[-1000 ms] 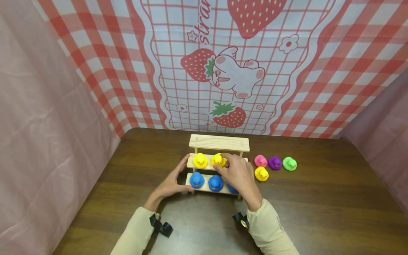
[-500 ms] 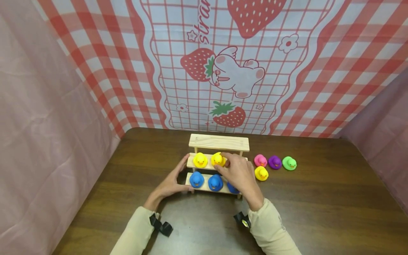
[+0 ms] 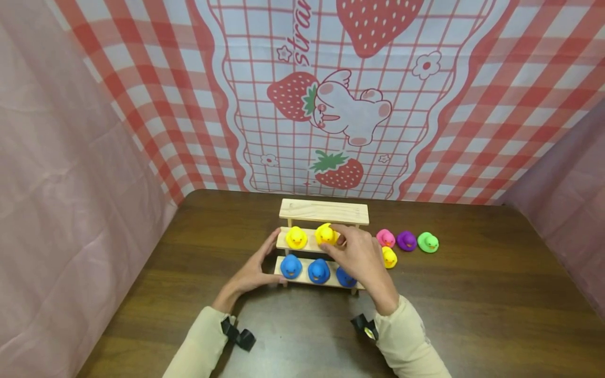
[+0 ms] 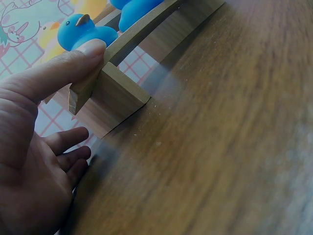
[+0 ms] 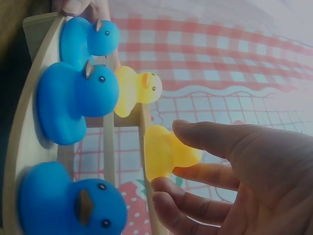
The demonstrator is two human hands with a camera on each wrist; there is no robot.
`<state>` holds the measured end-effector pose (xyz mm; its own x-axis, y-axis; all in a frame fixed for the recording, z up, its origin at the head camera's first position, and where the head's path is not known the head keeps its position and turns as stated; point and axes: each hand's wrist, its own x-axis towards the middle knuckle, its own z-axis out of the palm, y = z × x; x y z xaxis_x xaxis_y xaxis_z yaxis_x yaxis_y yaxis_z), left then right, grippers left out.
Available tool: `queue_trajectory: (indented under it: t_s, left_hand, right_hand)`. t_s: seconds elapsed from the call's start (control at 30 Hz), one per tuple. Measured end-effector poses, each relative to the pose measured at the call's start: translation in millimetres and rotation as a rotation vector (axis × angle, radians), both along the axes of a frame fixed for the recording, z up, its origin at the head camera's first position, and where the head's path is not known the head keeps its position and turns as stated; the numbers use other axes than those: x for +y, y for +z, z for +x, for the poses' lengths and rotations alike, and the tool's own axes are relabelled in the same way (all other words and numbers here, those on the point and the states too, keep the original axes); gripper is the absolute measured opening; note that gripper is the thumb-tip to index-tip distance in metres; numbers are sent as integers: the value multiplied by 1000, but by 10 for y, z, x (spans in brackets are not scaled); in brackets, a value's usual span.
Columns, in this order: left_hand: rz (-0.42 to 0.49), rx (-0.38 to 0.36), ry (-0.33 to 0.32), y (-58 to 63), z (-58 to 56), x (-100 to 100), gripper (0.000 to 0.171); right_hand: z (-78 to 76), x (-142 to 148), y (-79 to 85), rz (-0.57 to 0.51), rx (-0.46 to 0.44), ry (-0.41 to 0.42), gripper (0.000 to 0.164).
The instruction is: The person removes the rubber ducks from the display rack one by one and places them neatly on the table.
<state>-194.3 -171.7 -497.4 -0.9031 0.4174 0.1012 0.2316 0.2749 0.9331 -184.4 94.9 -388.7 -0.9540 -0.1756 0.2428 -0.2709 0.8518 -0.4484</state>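
Observation:
A three-tier wooden stand (image 3: 324, 211) rests on the table. Its left end is held by my left hand (image 3: 252, 273), the thumb (image 4: 90, 51) on the lowest shelf's end beside a blue duck (image 4: 80, 32). My right hand (image 3: 360, 255) pinches a yellow rubber duck (image 3: 326, 234) at the middle shelf, between thumb and fingers (image 5: 208, 139). Left of it on that shelf sits another yellow duck (image 3: 296, 238). Three blue ducks line the bottom shelf, the middle one (image 3: 319, 271) fully visible and the right one (image 3: 346, 277) partly behind my right hand.
Right of the stand, a pink duck (image 3: 386, 238), a purple duck (image 3: 407, 241) and a green duck (image 3: 428, 242) stand in a row on the table. A yellow duck (image 3: 389, 257) sits before the pink one, partly covered by my right hand. Behind hangs a strawberry-print cloth (image 3: 364, 173).
My right hand has shifted slightly to the right, and the pinched yellow duck has moved right and a little back with it. My left hand keeps its place on the stand.

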Motion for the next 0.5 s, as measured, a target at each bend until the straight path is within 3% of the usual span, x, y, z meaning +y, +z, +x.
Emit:
queue_trajectory:
  t_s: [0.5]
  left_hand:
    - [1, 5, 0, -3, -3, -1, 116]
  right_hand:
    - [62, 209, 64, -38, 3, -1, 50]
